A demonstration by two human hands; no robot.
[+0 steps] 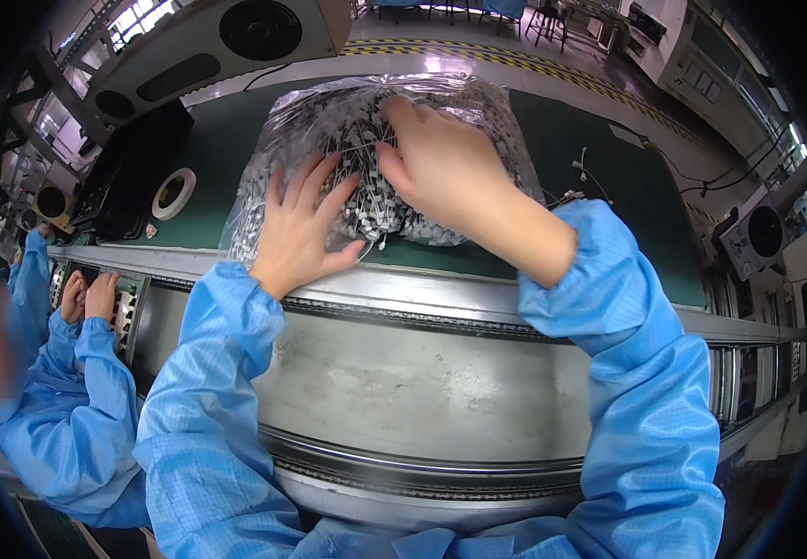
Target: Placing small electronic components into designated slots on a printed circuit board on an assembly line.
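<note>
A clear plastic bag (278,126) lies on the green work surface, full of thin wire leads with small white connectors (380,210). My left hand (296,224) rests on the bag's near left part, fingers spread and apart, touching the plastic and the leads. My right hand (445,163) reaches over the pile from the right. Its thumb and index finger are bent and apart among the wires; its other fingers are mostly hidden. I see nothing clearly held in either hand.
A metal conveyor track (422,391) runs in front of me. On the green mat (608,177) are a tape roll (174,194), a black bin (133,168) and loose leads (582,177). A fan unit (259,30) hangs above. At left, a co-worker's hands (87,296) work over a board.
</note>
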